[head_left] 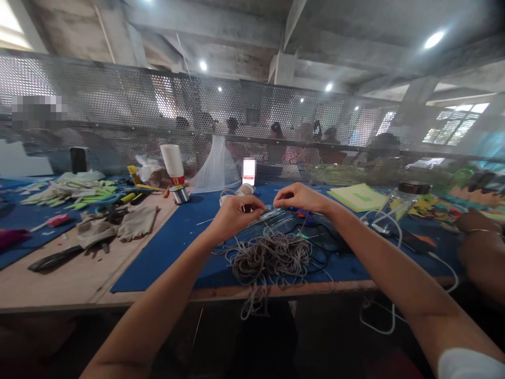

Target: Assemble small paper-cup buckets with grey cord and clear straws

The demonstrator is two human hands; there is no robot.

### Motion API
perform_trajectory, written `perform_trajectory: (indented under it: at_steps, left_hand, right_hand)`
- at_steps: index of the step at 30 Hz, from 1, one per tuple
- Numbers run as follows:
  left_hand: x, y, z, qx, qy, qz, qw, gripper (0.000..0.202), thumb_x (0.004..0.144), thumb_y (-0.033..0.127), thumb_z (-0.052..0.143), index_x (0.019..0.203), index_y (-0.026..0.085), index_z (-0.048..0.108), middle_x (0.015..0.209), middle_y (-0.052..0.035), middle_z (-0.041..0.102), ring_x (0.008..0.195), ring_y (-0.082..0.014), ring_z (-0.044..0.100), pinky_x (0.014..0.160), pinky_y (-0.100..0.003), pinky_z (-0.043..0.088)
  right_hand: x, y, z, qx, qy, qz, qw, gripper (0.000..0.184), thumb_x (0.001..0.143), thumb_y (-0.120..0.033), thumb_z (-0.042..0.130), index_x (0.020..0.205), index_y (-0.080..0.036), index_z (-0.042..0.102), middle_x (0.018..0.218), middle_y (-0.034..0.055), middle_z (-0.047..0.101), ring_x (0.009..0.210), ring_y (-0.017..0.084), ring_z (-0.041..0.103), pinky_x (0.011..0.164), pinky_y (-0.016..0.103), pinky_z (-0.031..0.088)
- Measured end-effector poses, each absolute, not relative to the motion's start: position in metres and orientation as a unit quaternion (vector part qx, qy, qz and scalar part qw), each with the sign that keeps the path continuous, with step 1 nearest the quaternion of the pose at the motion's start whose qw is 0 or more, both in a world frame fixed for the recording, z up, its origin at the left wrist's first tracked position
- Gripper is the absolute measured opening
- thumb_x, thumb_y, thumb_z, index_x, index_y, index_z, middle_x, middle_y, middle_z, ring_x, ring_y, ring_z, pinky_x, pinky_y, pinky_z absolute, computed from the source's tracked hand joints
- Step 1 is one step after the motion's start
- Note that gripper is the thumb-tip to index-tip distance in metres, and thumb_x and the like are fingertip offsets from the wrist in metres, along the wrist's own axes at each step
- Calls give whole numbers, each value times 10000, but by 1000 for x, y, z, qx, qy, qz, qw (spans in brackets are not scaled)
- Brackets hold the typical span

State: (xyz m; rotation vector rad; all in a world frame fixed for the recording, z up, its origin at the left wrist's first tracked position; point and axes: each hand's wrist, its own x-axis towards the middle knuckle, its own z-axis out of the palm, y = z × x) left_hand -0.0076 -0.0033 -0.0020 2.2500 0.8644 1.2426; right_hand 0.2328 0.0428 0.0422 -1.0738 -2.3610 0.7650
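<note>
My left hand (pixel 239 215) is over the blue mat, thumb and fingertips pinched together. Close to its right, my right hand (pixel 300 198) is pinched too, with a small gap between the two. Whatever lies in the fingertips is too small to make out. Below them sits a tangled heap of grey cord (pixel 272 255), some of it hanging over the table's front edge. Thin clear strips (pixel 272 218) lie on the mat just under my hands. A blue tool (pixel 305 217), partly hidden, lies beneath my right wrist.
Ahead stand a lit phone (pixel 249 171) and a stack of paper cups (pixel 172 160). Gloves (pixel 138 222) and a black-handled tool (pixel 55 258) are at left. Coloured paper (pixel 359 196), a clear jar (pixel 398 205) and a white cable (pixel 400 237) lie right, near another person's arm (pixel 479 247).
</note>
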Motion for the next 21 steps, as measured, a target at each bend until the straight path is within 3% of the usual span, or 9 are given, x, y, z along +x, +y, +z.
perform_trajectory:
  at_steps: [5,15,21]
  left_hand:
    - [-10,-1,0,783,317,455,282,145,841,233,608,892,163,725,708,-39,703,674,-139,633,659,-268,491]
    - [-8,-6,1,839,314,366,253,138,813,197,602,817,176,739,635,-7,669,584,-103,577,541,-222,413]
    - [-12,-3,4,800,275,391,362,125,808,241,650,863,171,737,690,-33,703,662,-129,634,621,-245,474]
  right_hand:
    - [242,43,27,-376,-813,402,191,332,767,-514,712,896,-211,759,856,43,716,744,158,596,676,292,440]
    - [237,46,29,-378,-857,282,209,270,775,-466,714,835,-208,766,741,22,679,665,137,528,643,299,390]
    - [226,39,28,-330,-849,338,238,322,776,-507,720,871,-201,756,734,7,652,658,123,515,629,281,379]
